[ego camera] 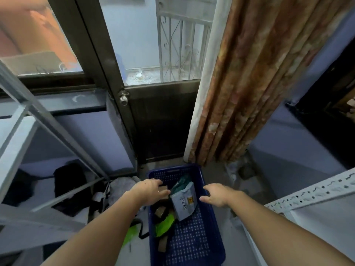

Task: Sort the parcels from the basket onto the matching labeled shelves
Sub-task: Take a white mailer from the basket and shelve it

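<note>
Parcels wait in the blue basket (pixel 194 244) at 6 o'clock — a grey mailer (pixel 184 203), a green one (pixel 164 224), perhaps more. Left hand (pixel 151 191) and right hand (pixel 216 194) hover with fingers spread, holding nothing; sorting seems mostly ahead.

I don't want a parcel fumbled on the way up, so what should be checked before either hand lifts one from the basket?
1. Left hand free: ok, fingers spread over a small brown box, gripping nothing.
2. Right hand free: ok, open beside the grey mailer.
3. Mailer reachable: ok, it lies on top between both hands.
4. Mailer label readable: cannot tell, writing too blurred.
5. Blue basket steady on the floor: ok.
6. Matching shelf label: cannot tell, none visible.
</note>
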The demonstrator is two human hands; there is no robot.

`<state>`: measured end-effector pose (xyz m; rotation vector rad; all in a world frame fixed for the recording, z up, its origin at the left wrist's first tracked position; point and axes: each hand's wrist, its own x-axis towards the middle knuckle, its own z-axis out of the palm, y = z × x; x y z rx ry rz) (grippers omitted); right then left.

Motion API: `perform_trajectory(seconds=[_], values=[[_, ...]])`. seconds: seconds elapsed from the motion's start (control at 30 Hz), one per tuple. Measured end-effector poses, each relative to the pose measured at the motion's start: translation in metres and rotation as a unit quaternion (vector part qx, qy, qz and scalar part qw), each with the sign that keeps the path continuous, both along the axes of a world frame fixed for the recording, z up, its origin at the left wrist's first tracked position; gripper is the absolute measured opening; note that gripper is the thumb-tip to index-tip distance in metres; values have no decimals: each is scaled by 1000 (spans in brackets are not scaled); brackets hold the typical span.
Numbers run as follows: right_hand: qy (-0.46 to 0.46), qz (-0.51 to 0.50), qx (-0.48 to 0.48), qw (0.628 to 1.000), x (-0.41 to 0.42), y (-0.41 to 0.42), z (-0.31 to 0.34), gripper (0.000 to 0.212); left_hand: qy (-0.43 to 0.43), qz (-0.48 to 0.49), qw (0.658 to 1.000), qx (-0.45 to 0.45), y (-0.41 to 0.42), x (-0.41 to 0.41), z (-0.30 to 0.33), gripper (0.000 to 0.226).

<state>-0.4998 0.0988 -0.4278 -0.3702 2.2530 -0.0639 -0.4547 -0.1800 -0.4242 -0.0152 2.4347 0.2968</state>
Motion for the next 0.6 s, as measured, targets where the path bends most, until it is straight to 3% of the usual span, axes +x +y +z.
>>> perform_trajectory(seconds=[0.33,0.6], values=[[-54,40,5,998,-39,13,-158,64,-42,40,998,19,33,-5,-161,63],[-64,31,-13,997,-71,7,-337,58,-54,64,995,49,53,-22,-355,71]])
